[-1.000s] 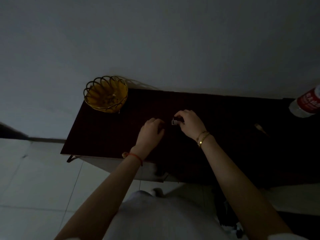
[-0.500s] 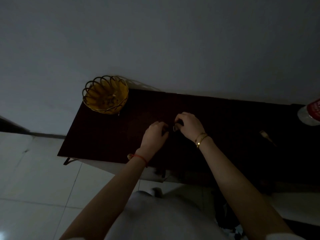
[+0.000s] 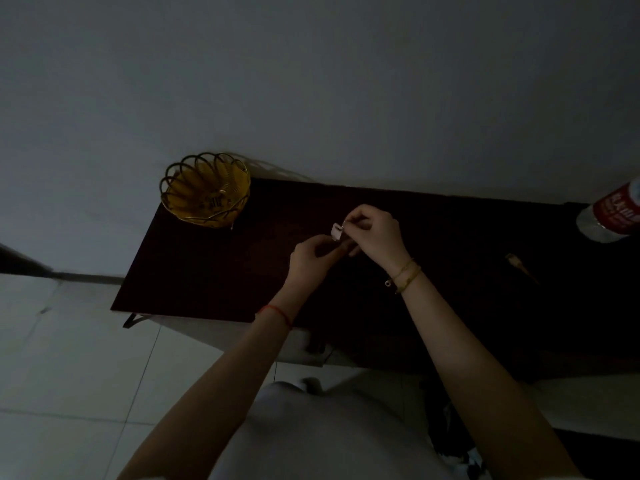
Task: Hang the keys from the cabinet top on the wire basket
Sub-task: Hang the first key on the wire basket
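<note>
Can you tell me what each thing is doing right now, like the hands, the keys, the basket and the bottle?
Right hand: lifted above the cabinet, pinching the keys.
Left hand: raised beside it, fingers curled near the keys; contact unclear.
Keys: off the cabinet top, small pale tag showing, not hung.
Wire basket: upright at the cabinet's left back corner, nothing hanging from it.
Bottle: at the right edge, partly cut off.
Cabinet top: dark, bearing the basket.
</note>
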Action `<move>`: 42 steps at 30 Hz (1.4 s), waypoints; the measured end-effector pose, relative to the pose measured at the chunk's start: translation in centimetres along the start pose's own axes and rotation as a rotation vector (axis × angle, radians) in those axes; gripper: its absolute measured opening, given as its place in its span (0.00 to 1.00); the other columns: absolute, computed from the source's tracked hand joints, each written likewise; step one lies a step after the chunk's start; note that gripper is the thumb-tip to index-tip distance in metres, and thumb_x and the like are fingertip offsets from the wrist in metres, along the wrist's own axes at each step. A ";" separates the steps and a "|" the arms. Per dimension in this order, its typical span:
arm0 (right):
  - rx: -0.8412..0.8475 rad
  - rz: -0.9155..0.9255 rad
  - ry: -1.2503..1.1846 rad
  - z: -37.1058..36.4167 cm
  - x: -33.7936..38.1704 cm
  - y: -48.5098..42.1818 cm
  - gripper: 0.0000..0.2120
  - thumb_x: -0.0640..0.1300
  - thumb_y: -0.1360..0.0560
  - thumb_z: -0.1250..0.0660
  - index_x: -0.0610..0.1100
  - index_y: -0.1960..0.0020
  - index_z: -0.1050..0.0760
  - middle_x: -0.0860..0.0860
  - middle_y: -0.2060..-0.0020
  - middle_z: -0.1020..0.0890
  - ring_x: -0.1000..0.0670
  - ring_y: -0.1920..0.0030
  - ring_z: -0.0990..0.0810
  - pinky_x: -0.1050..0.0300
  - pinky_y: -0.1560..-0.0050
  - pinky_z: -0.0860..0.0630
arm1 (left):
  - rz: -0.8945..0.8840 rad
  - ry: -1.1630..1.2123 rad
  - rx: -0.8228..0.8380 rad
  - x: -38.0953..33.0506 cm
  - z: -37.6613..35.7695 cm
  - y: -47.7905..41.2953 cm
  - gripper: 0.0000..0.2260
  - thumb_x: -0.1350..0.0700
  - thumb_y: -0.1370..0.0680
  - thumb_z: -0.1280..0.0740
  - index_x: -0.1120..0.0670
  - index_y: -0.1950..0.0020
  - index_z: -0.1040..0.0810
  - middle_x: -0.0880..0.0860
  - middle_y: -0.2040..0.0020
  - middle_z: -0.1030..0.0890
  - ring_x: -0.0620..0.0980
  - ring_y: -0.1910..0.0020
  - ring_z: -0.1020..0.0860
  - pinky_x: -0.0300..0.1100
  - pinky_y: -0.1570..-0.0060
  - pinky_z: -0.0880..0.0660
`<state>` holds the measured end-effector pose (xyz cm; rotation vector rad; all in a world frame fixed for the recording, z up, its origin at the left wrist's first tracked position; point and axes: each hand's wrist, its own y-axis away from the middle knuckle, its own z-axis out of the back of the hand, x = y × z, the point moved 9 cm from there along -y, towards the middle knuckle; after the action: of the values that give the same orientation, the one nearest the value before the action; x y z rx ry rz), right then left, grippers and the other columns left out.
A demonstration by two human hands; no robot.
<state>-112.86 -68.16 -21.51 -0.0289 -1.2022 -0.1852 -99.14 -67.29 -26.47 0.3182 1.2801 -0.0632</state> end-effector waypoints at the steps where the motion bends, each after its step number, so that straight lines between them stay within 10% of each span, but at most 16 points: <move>1: 0.007 -0.015 -0.044 0.0 0.1 0.2 0.01 0.38 0.27 0.32 0.40 0.56 0.22 0.45 0.62 0.17 0.52 0.69 0.17 0.59 0.73 0.20 | 0.002 0.025 0.008 -0.1 0.0 0.2 0.10 0.50 0.25 0.30 0.53 0.47 0.19 0.51 0.52 0.16 0.49 0.52 0.17 0.47 0.49 0.20; 42: 0.220 -0.019 -0.213 -14.2 7.6 -1.6 0.10 0.40 0.27 0.30 0.34 0.50 0.23 0.39 0.63 0.22 0.51 0.72 0.27 0.61 0.78 0.32 | -0.035 0.074 -0.256 0.1 18.4 3.4 0.04 0.52 0.24 0.30 0.46 0.52 0.16 0.53 0.58 0.15 0.48 0.59 0.18 0.49 0.52 0.20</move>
<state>-97.35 -72.41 -19.71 0.1588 -1.4303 -0.0661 -81.23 -68.97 -21.28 0.0783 1.3506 0.0835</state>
